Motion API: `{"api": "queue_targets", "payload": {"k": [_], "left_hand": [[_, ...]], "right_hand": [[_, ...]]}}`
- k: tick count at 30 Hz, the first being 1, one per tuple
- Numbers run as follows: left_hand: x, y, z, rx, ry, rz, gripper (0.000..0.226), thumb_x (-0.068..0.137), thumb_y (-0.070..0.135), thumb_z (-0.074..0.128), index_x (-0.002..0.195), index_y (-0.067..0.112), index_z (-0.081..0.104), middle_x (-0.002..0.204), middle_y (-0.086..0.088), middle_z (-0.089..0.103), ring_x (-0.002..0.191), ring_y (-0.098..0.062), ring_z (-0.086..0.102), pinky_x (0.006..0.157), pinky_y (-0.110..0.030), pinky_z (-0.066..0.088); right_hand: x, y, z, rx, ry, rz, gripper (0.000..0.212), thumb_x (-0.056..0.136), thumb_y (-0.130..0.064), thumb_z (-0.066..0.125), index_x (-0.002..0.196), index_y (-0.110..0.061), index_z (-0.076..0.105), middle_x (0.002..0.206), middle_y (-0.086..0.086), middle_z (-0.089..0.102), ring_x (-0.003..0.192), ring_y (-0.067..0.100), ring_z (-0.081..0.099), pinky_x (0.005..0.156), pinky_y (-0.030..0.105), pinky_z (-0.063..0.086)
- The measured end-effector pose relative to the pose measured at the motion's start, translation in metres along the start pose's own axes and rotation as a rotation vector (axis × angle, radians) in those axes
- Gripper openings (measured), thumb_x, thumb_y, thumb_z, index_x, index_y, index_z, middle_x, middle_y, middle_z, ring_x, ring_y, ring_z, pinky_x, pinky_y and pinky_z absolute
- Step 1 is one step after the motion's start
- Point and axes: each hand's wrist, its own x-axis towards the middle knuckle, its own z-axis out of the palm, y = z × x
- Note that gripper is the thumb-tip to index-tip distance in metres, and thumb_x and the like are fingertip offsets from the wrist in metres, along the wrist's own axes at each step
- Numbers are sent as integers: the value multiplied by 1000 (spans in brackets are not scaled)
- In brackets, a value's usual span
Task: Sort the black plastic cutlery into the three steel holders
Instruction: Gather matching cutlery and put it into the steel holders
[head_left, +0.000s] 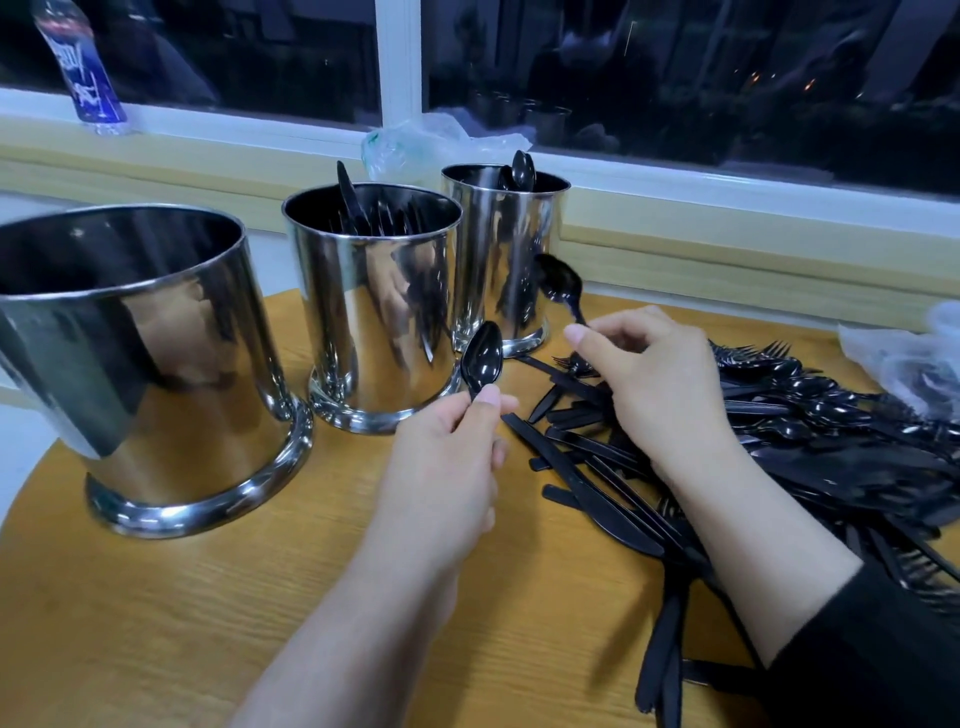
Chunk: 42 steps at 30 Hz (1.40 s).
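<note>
On the round wooden table (156, 597) stand three steel holders in a row. At the far right is the spoon holder (504, 249), with a spoon bowl poking out of its top. The middle holder (374, 306) has a knife and what look like forks inside. The near left holder (135, 364) is the biggest, and I cannot see anything in it. The left hand (447, 467) pinches a black spoon (482, 358) by its handle, thumb on top, with the bowl pointing up and away. The right hand (654, 384) pinches a second spoon (561, 286) by its handle too, fingers curled, with the bowl lifted up just beside the spoon holder. Under and to the right of that hand lies a big messy pile of black cutlery (779, 441), with knives, forks and spoons all mixed up. Both spoons point toward the holders, and both likely belong in the far right one. The right hand's spoon is nearer to it, so it should probably go in first. The left hand would have to reach past the middle holder to get there.
</note>
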Motion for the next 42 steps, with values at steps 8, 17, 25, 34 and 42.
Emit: {"api": "queue_targets", "payload": {"k": [8, 17, 25, 34, 42], "left_hand": [[2, 1, 6, -98, 38, 9, 31, 108, 27, 47, 103, 9, 71, 83, -11, 77, 73, -22, 75, 64, -36, 64], [2, -4, 4, -82, 39, 31, 31, 103, 27, 55, 101, -1, 68, 87, -14, 69, 83, -29, 67, 92, -66, 55], [5, -4, 5, -111, 8, 14, 26, 106, 28, 52, 91, 15, 67, 91, -9, 78, 87, -26, 76, 80, -47, 62], [-3, -4, 11, 17, -55, -46, 31, 107, 35, 47, 100, 12, 67, 56, 3, 41, 40, -13, 31, 47, -22, 25], [-3, -4, 11, 18, -108, -68, 32, 106, 34, 49, 109, 6, 65, 59, 2, 43, 43, -14, 36, 46, -25, 27]], "right_hand": [[-24, -21, -3, 287, -433, 68, 31, 102, -30, 58, 84, -11, 75, 65, 2, 61, 55, 14, 52, 54, 29, 44], [-39, -18, 8, -21, -584, -68, 44, 104, -35, 54, 62, -22, 59, 51, -26, 52, 53, -1, 52, 55, 20, 37], [-28, -18, -10, -193, -616, -116, 42, 97, -47, 61, 73, -15, 76, 52, -6, 60, 47, 6, 48, 50, 19, 37], [23, 66, -59, -720, -109, 196, 43, 99, -44, 56, 135, -20, 60, 124, 5, 62, 119, 32, 54, 99, 48, 45], [22, 61, -50, -703, -80, 210, 12, 98, -35, 61, 91, -30, 68, 104, -3, 64, 105, 26, 56, 93, 45, 36]]}}
